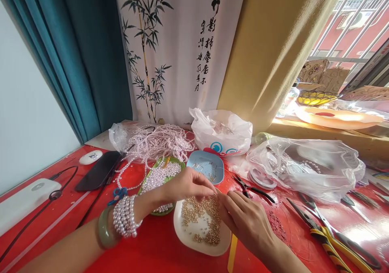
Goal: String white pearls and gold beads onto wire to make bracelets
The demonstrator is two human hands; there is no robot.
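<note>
My left hand (185, 185) and my right hand (243, 218) meet fingertip to fingertip above a white dish (185, 234) filled with small gold beads (202, 214). Both hands pinch something tiny that I cannot make out. The left wrist carries several pearl bracelets (124, 216) and a green jade bangle (105, 228). Just behind the left hand, a green dish (174, 161) holds white pearls. A pale blue tray (206, 165) with small metal findings sits behind the fingers.
Pearl strands (154, 141) lie heaped at the back, next to plastic bags (221, 131). Black pliers (252, 188) and yellow-handled pliers (331, 240) lie on the red tablecloth to the right. A phone (97, 169), a white power bank (24, 200) and a cable are on the left.
</note>
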